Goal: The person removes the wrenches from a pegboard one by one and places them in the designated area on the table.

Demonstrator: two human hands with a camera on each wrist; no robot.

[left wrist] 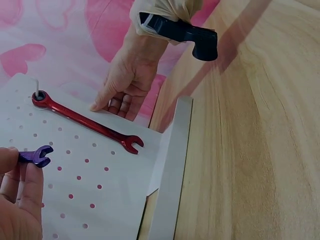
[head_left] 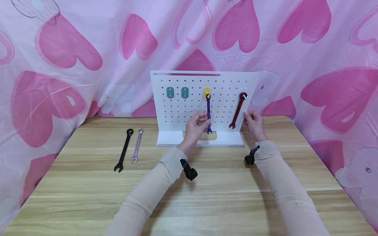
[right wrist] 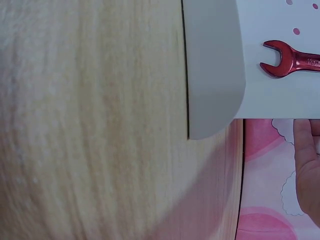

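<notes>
1. Pegboard stands on the table, with two green hooks bare.
2. Red wrench hangs; the right hand rests beside it, fingers seemingly loose.
3. Purple wrench hangs from the yellow hook, with left hand fingers pinching it.
4. Black wrench and silver wrench lie on the table, not hung yet.

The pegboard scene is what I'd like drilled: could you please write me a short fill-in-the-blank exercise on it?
1. The left hand pinches the ___ wrench.
2. The red wrench hangs on the ___.
3. The black wrench and the silver wrench lie on the ___.
Missing words: purple; pegboard; table.
</notes>
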